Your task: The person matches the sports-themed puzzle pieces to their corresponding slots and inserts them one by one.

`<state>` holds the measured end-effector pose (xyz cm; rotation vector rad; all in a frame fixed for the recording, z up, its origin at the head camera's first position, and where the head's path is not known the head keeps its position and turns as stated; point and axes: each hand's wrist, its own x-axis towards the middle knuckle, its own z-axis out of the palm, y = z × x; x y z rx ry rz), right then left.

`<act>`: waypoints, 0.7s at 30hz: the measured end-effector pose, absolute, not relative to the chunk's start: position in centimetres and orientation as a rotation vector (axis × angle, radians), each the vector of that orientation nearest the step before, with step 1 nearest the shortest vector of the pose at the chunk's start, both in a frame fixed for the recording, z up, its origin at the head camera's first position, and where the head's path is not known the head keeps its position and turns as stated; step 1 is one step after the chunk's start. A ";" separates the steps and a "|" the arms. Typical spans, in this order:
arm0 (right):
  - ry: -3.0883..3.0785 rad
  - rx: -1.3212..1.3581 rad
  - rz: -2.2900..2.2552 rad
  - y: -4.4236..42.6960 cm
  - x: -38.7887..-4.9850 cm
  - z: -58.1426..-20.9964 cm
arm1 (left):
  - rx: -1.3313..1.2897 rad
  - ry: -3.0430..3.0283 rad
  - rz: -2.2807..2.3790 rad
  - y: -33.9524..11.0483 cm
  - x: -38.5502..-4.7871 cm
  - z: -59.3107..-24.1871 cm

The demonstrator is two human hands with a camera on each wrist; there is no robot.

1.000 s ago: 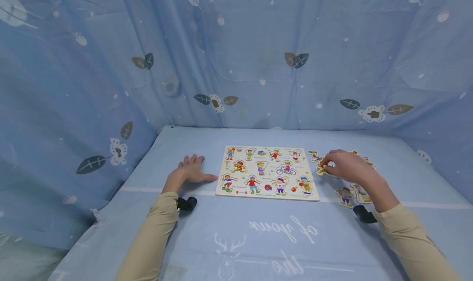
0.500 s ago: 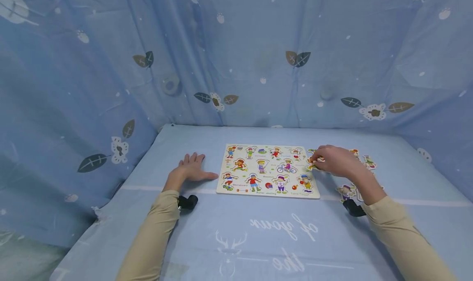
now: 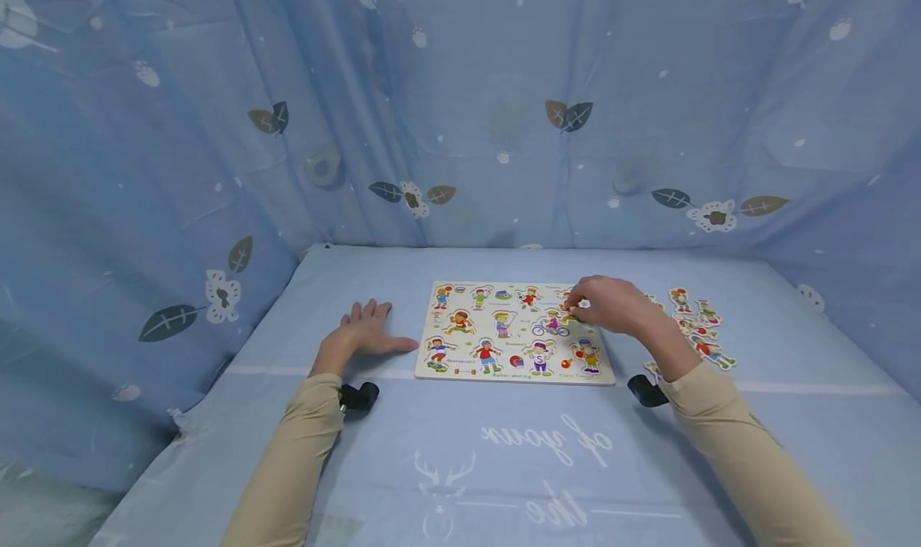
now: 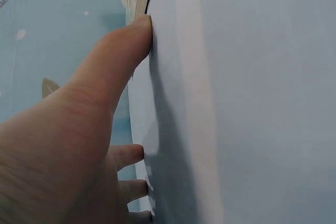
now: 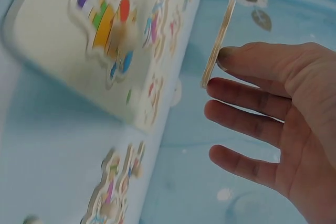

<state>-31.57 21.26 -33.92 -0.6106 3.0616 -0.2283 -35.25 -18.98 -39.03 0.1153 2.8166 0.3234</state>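
Note:
A wooden puzzle board [image 3: 528,333] with coloured figures of children at sports lies flat on the table. Between the thumb and index finger of my right hand [image 3: 612,303] is a thin puzzle piece [image 5: 219,45], pinched and seen edge-on in the right wrist view. That hand hovers over the board's upper right part, and its other fingers are spread. My left hand [image 3: 363,331] rests on the cloth left of the board, fingers spread. Its thumb tip [image 4: 143,22] is at the board's left edge. The held piece's picture is mostly hidden.
Several loose puzzle pieces [image 3: 703,331] lie right of the board, some partly behind the right forearm. A pale blue cloth [image 3: 432,419] with white lettering covers the table. Patterned blue curtains [image 3: 468,131] hang behind and at the sides. Black wrist cameras [image 3: 647,391] sit below both hands.
My right hand has moved left from the loose pieces to above the board's upper right, carrying a puzzle piece. The left hand has stayed in place.

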 end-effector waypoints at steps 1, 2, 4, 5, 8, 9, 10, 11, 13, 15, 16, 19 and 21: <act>3.060 -0.620 -0.222 20.9 -31.7 -33.9 | 0.119 2.818 0.321 -19.0 -35.3 -39.0; 3.059 -0.620 -0.214 20.6 -31.8 -33.9 | 0.123 2.820 0.320 -19.0 -35.3 -39.0; 3.053 -0.625 -0.205 19.9 -32.0 -34.0 | 0.127 2.821 0.317 -19.1 -35.3 -39.0; 3.051 -0.622 -0.203 19.6 -32.1 -34.0 | 0.128 2.821 0.316 -19.1 -35.2 -39.0; 3.041 -0.630 -0.208 18.6 -32.5 -34.0 | 0.132 2.825 0.318 -19.0 -35.1 -38.9; 3.038 -0.634 -0.210 18.2 -32.6 -34.0 | 0.134 2.828 0.317 -19.0 -35.1 -38.9; 3.033 -0.641 -0.214 17.9 -32.7 -34.0 | 0.135 2.831 0.319 -19.0 -35.0 -38.8; 3.028 -0.642 -0.217 17.6 -32.8 -34.0 | 0.136 2.834 0.319 -18.9 -35.0 -38.8; 3.018 -0.664 -0.211 16.9 -32.9 -33.9 | 0.139 2.840 0.318 -18.9 -35.0 -38.7; 3.009 -0.682 -0.208 16.3 -33.0 -33.8 | 0.135 2.841 0.317 -18.9 -35.0 -38.7; 3.003 -0.692 -0.211 16.0 -33.1 -33.7 | 0.134 2.842 0.313 -18.9 -35.0 -38.7; 2.995 -0.730 -0.217 15.0 -33.5 -33.7 | 0.127 2.846 0.304 -18.9 -35.1 -38.8; 2.995 -0.745 -0.222 14.4 -33.7 -33.7 | 0.122 2.848 0.304 -18.9 -35.2 -39.0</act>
